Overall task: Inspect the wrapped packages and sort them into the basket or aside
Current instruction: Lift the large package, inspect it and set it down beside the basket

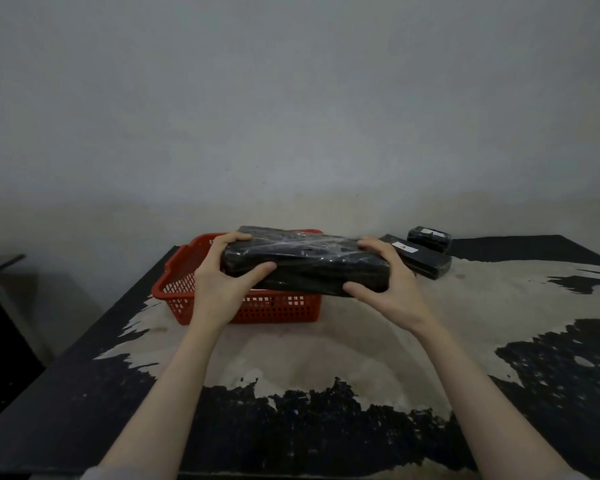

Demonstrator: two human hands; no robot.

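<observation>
Both forearms reach up from the bottom of the frame toward the middle, converging on one long black wrapped package (305, 263) held level above the table (361, 358). The left hand (222, 282) grasps the package's left end, thumb laid across the near face and fingers curled over the top. The right hand (383, 278) grasps the right end the same way, thumb stretched along the lower near edge, fingers hooked over the far top corner. The package hangs partly over the red basket (187, 289), which sits on the table at centre left; its right half juts out past the basket's right side. Glossy film catches the light across its top.

To the right of centre, well behind the right hand, a flat black package with a white label (426, 261) lies on the table, and a smaller labelled package (429, 238) lies just behind it, near the wall. The tabletop is black with a large worn pale patch.
</observation>
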